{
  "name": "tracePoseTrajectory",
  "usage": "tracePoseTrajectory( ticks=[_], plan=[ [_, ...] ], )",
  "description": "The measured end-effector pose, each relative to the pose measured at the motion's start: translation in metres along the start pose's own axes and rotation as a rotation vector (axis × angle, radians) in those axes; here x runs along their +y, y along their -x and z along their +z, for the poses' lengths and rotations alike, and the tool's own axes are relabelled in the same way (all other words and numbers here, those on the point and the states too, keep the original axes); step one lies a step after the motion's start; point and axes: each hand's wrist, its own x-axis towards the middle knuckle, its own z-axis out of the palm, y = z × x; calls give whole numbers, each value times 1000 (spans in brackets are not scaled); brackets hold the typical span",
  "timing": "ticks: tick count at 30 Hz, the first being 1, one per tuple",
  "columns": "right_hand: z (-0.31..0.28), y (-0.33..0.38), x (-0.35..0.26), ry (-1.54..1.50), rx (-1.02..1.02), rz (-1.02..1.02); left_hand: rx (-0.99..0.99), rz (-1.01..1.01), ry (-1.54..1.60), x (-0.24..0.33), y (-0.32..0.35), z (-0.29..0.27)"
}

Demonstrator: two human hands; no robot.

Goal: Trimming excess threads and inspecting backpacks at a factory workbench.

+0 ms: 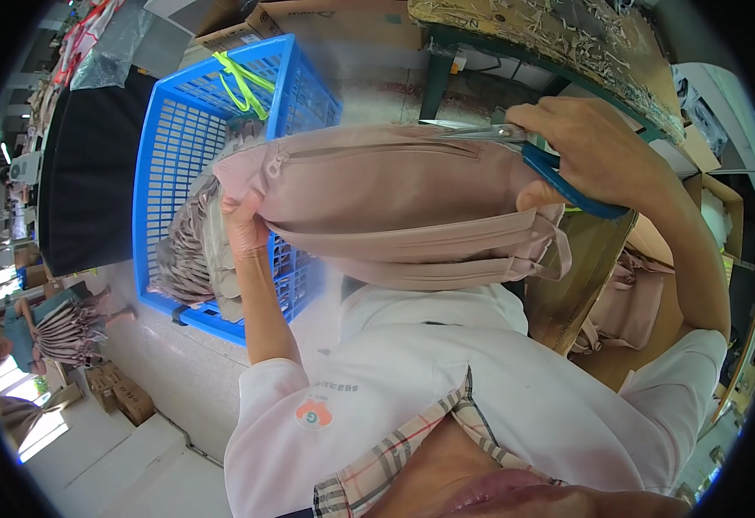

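Your floor is pale. On it stands a blue basket with pink bags inside. Small brown boxes sit on it too.

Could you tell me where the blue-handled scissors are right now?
In the head view, upper right: the right hand holds the scissors at the pink bag's top edge.

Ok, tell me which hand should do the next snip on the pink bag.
Right. The right hand already holds the blue-handled scissors at the pink bag's top edge, while the left hand grips its end.
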Motion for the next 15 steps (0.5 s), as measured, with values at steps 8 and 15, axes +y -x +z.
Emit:
tracePoseTrajectory(
  ticks=[8,15],
  plan=[
    [8,-11,9,-39,-143,-3,-8,9,-13,-2,1,-2],
    [13,-13,8,-67,-92,-30,11,-11,2,-4,3,-9]
  ],
)
